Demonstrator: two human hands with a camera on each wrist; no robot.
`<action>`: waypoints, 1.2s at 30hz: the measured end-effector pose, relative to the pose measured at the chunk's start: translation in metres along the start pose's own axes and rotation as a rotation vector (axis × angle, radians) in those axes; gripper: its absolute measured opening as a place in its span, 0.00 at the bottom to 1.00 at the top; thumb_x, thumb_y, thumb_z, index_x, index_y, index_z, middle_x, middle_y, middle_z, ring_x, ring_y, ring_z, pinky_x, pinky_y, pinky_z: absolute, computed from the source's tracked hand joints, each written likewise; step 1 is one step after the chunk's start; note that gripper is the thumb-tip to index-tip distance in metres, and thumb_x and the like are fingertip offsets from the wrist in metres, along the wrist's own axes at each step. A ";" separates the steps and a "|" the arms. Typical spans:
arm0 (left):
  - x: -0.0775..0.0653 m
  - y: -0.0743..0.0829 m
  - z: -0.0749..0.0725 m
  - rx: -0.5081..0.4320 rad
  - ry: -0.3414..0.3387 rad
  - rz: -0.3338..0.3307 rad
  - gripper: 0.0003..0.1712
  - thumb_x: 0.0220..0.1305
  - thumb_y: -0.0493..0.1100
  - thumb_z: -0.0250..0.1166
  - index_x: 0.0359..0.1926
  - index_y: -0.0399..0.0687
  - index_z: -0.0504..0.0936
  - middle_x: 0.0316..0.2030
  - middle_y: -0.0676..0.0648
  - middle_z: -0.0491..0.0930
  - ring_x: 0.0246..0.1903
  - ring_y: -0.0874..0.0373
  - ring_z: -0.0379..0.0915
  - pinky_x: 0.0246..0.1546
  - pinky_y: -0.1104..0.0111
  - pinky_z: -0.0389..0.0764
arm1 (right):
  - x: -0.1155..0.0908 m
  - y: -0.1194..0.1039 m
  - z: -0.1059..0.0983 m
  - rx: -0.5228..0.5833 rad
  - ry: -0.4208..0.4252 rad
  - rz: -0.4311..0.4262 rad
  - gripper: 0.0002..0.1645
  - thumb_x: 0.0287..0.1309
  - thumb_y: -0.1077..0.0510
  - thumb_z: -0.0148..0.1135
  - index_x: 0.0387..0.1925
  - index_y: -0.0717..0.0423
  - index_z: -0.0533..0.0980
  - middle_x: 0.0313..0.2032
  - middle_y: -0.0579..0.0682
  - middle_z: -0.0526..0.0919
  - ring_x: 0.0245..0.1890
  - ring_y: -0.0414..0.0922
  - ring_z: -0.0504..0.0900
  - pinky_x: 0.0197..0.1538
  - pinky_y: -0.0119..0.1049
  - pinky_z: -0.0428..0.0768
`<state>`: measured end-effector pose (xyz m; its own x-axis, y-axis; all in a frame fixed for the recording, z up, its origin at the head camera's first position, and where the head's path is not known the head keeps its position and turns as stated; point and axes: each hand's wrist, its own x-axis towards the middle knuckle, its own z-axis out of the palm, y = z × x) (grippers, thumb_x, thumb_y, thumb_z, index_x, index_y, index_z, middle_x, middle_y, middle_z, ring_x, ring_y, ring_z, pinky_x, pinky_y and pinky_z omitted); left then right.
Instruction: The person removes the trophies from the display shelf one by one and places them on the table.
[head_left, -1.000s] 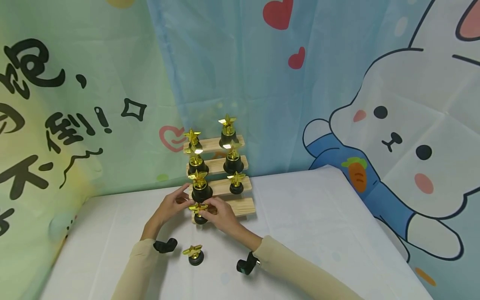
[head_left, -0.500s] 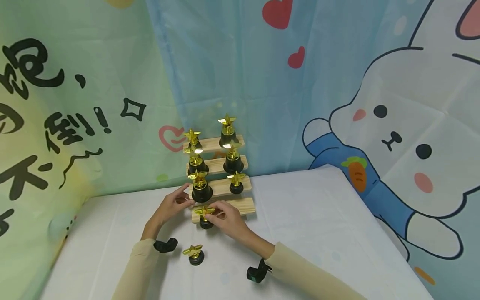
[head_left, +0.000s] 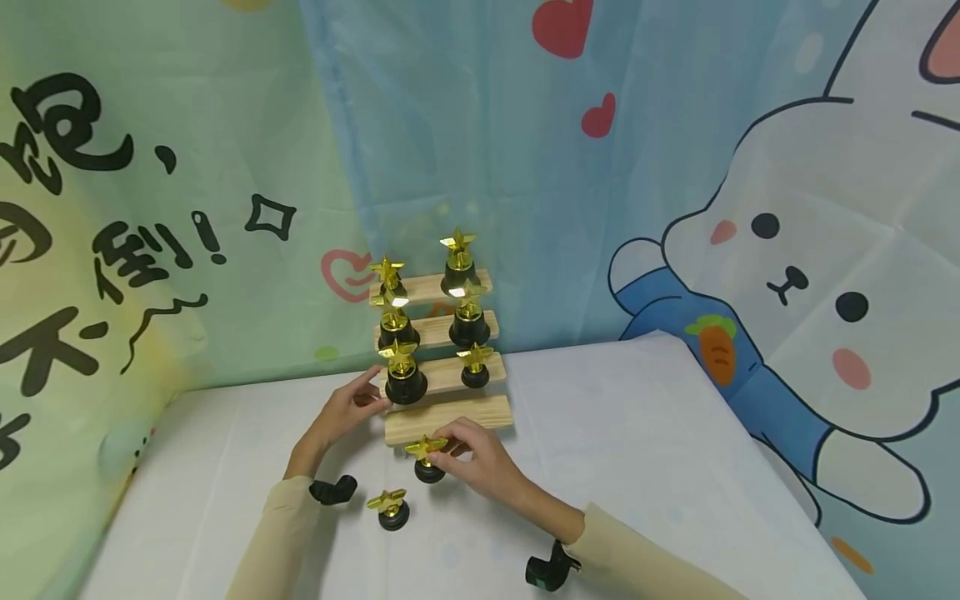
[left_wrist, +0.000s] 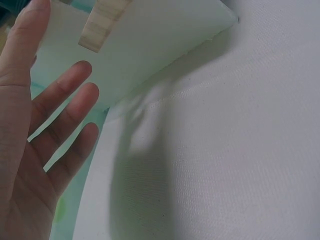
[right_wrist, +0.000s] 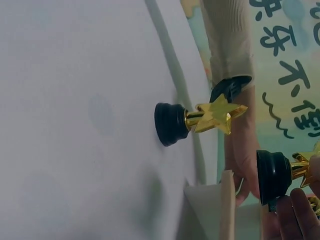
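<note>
My right hand [head_left: 483,462] pinches a small gold star trophy [head_left: 430,473] with a black base by its star. It is in front of the wooden display shelf's lowest step [head_left: 450,419]; the right wrist view shows the held trophy [right_wrist: 274,177] with fingers [right_wrist: 300,212] beside its base. My left hand [head_left: 345,422] stays at the shelf's left side, near a larger star trophy [head_left: 406,385]. In the left wrist view, three fingers [left_wrist: 75,107] are spread and extended; whether the thumb touches the shelf is hidden. Another small star trophy [head_left: 393,510] stands on the white table nearer me.
The shelf's three upper steps [head_left: 442,372] each carry two star trophies of differing sizes, one left and one right. A printed cloth backdrop [head_left: 525,208] hangs directly behind. White tablecloth [head_left: 637,450] extends to the right of the shelf.
My right hand has drawn the small trophy off the left of the lowest step, toward me and slightly right. The left hand has stayed in place.
</note>
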<state>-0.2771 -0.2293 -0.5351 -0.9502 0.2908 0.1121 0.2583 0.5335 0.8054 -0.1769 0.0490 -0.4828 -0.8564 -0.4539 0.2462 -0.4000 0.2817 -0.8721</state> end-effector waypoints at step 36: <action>0.001 -0.001 0.002 -0.059 0.004 -0.004 0.41 0.61 0.45 0.69 0.72 0.44 0.62 0.41 0.41 0.83 0.41 0.55 0.79 0.46 0.67 0.79 | -0.026 -0.002 -0.009 -0.056 0.001 -0.144 0.08 0.59 0.55 0.67 0.40 0.48 0.79 0.42 0.46 0.81 0.39 0.35 0.80 0.43 0.34 0.83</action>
<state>-0.2781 -0.2284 -0.5370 -0.9520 0.2856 0.1105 0.2435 0.4873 0.8386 -0.1567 0.0678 -0.4834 -0.7893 -0.4920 0.3675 -0.5362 0.2605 -0.8029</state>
